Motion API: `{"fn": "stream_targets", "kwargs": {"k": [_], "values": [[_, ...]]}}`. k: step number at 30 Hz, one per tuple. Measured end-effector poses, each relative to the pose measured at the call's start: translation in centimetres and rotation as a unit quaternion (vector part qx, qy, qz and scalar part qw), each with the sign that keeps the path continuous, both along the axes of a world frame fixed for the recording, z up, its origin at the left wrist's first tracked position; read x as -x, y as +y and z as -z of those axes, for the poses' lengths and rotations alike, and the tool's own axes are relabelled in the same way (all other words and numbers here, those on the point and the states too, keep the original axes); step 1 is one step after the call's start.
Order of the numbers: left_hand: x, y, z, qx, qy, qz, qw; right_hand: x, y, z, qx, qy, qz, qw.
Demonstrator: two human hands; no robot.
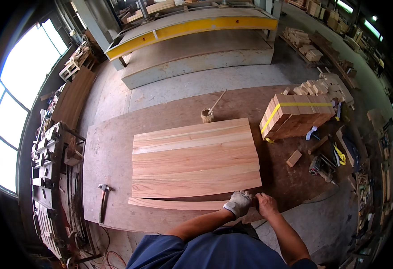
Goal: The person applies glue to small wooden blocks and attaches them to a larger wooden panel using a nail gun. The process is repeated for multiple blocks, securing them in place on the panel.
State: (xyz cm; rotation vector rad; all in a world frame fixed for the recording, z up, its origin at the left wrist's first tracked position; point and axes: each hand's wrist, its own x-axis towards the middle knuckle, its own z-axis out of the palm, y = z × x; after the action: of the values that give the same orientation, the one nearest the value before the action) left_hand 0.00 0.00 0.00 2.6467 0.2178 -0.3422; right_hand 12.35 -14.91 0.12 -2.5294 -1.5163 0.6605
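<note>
My left hand [238, 204], in a pale work glove, is curled at the right end of a narrow wooden strip [178, 205]. Whether it grips the strip or only lies over it is hidden. Close beside it, my bare right hand [267, 206] has its fingers pressed together; anything in them is too small to make out. The strip lies along the near edge of a panel of light wooden boards [194, 161], with a thin dark gap between them. Both rest on a large brown worktable [109, 157].
A hammer [103, 201] lies at left. Beyond the panel stands a pot with a stick [207, 115]. At right are a yellow-strapped stack of wood blocks [295, 117], a loose block [293, 158] and a power tool [320, 169]. A yellow-edged press [196, 29] stands behind.
</note>
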Motion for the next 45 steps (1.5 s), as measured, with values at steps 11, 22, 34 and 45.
{"fn": "stream_targets", "kwargs": {"k": [11, 22, 34, 45], "values": [[0.0, -0.6, -0.7, -0.010, -0.029, 0.002, 1.000, -1.0, -0.9, 0.8, -0.053, 0.019, -0.019, 0.998], [0.1, -0.4, 0.4, 0.007, -0.036, -0.020, 0.999, -1.2, 0.1, 0.6, -0.039, 0.022, -0.039, 0.998], [1.1, 0.1, -0.8, -0.049, -0.014, 0.006, 0.999, -1.1, 0.5, 0.2, -0.035, 0.008, -0.050, 0.998], [1.8, 0.2, 0.6, -0.012, -0.072, -0.020, 0.997, -1.2, 0.2, 1.6, -0.070, 0.010, -0.043, 0.997]]}}
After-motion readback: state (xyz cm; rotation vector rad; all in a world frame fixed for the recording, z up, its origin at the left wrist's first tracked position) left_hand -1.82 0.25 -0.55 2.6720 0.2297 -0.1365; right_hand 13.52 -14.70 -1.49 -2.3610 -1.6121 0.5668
